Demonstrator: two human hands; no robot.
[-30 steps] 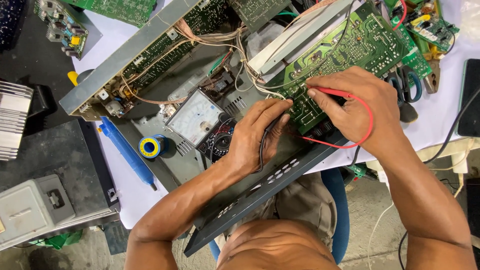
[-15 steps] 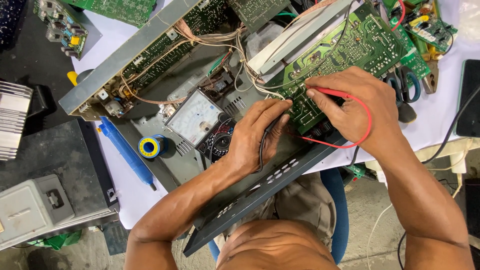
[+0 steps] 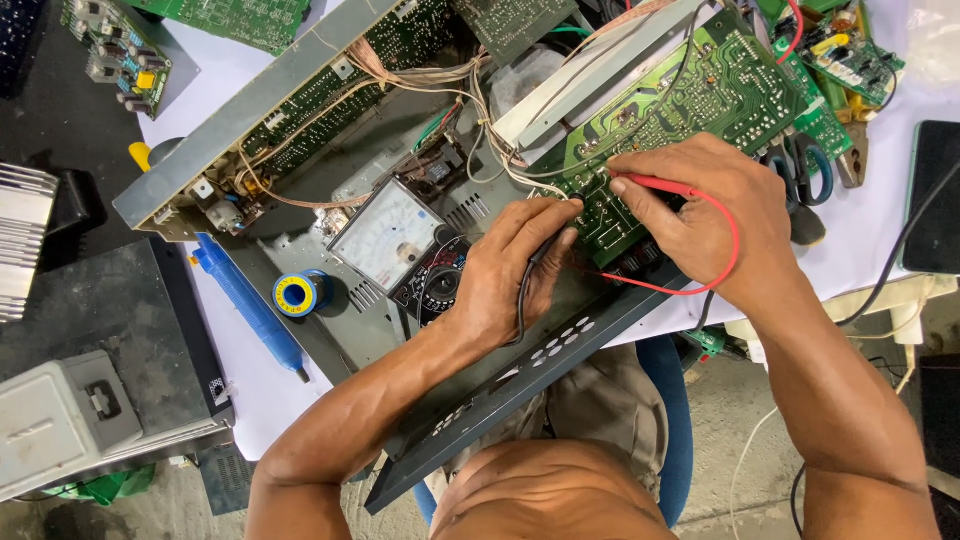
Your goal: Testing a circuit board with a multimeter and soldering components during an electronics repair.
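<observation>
- Right now my right hand [image 3: 715, 215] pinches the red probe [image 3: 660, 185], fingers clenched on it, its tip touching the green circuit board [image 3: 700, 95].
- My left hand [image 3: 510, 275] curls around a black lead [image 3: 522, 300], fingertips resting at the board's lower edge.
- Just beside that hand I see the analog meter [image 3: 385, 235], lying inside the open grey chassis [image 3: 300, 90].
- Near the meter sit a solder spool [image 3: 297, 293] and a blue desoldering pump [image 3: 245, 300].
</observation>
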